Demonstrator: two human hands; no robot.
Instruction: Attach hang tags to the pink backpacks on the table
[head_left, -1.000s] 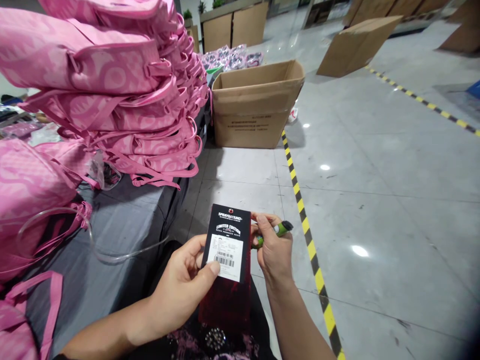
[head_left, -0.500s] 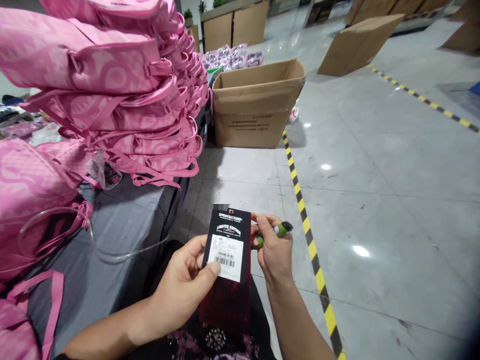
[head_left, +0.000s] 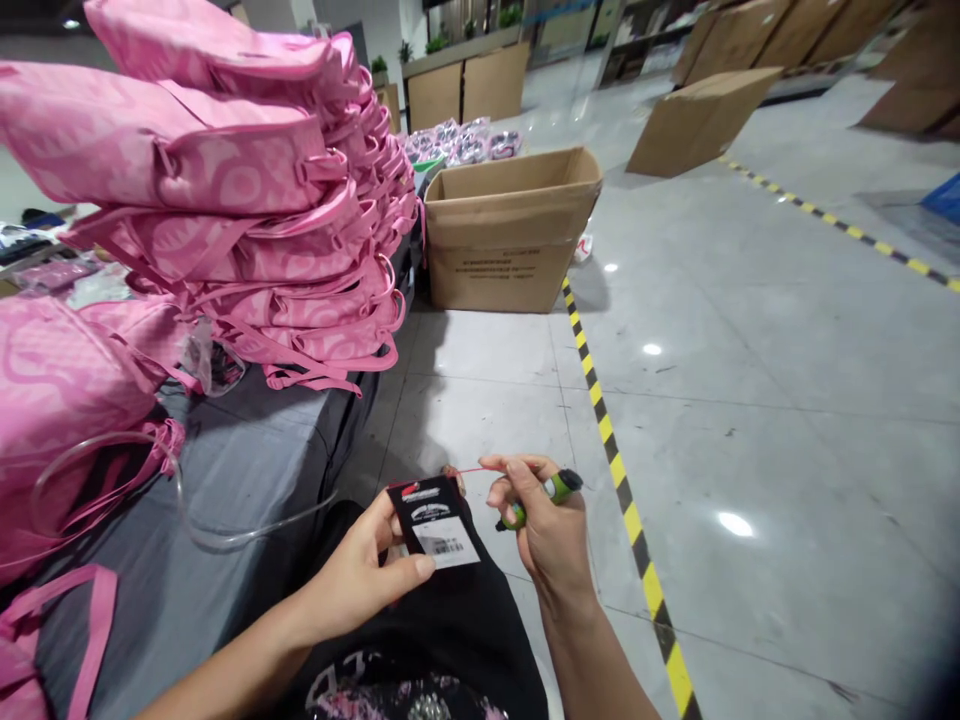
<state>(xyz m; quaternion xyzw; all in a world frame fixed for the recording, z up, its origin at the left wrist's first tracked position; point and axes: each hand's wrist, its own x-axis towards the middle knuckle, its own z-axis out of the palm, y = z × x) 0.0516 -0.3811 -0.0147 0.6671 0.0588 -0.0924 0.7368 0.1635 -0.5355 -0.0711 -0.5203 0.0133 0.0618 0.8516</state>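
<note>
My left hand [head_left: 375, 560] grips a black hang tag [head_left: 424, 512] by its left side, thumb across the lower edge. The tag is tilted and bears a white barcode sticker [head_left: 448, 541]. A thin red string [head_left: 471, 470] runs from near its top to my right hand [head_left: 546, 515]. Thumb and forefinger of that hand pinch the string. Tucked in the same palm is a green tool with black ends [head_left: 559, 486], partly hidden by the fingers; I cannot make out its kind. Both hands are above my lap.
Pink backpacks [head_left: 240, 170] are piled on the grey-covered table [head_left: 247, 460] at left, where a clear tube [head_left: 225, 540] curls near its edge. Beyond stands an open cardboard box [head_left: 502, 240]. Yellow-black tape [head_left: 615, 460] crosses the tiled floor to my right.
The hang tag has turned and tipped, so its lower, dark red part no longer shows. The red string is now stretched between the tag and my right hand.
</note>
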